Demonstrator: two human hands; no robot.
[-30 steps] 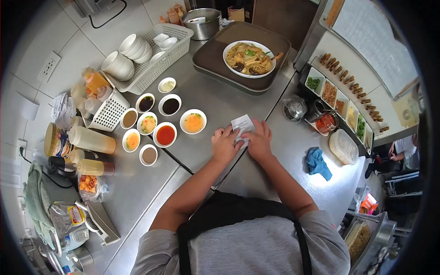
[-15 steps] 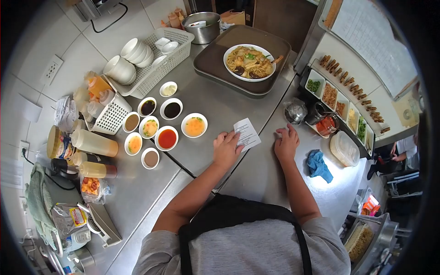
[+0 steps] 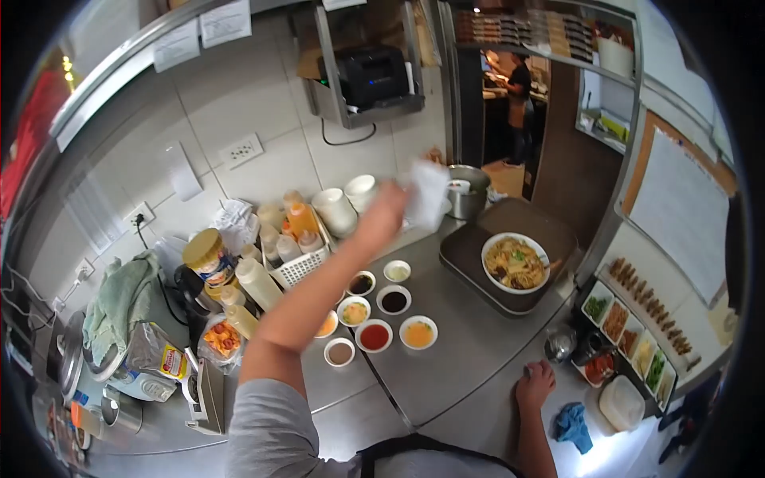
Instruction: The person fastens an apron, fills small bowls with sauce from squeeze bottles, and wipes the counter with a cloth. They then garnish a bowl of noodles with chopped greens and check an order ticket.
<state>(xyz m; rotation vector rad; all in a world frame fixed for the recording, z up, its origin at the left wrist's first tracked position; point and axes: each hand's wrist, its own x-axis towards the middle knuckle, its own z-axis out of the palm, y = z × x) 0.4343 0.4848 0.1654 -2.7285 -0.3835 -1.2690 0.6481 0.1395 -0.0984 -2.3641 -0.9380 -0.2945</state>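
My left hand is raised over the counter, its fingers closed on a white paper slip, likely an order ticket; both are smeared by motion. Below my forearm stand small white bowls of sauces and soups, among them a red sauce bowl, a dark sauce bowl and an orange soup bowl. My right hand rests on the steel counter with loosely bent fingers and holds nothing visible. Close to it are a clear glass-like container and a blue cloth.
A brown tray carries a bowl of noodles. Topping trays line the right side. Squeeze bottles and stacked white bowls stand left. A printer hangs on the wall. Another person stands beyond the opening.
My left hand has lifted off the counter with the paper slip, moving forward and up. The view has tilted up and turned left. My right hand stays on the counter.
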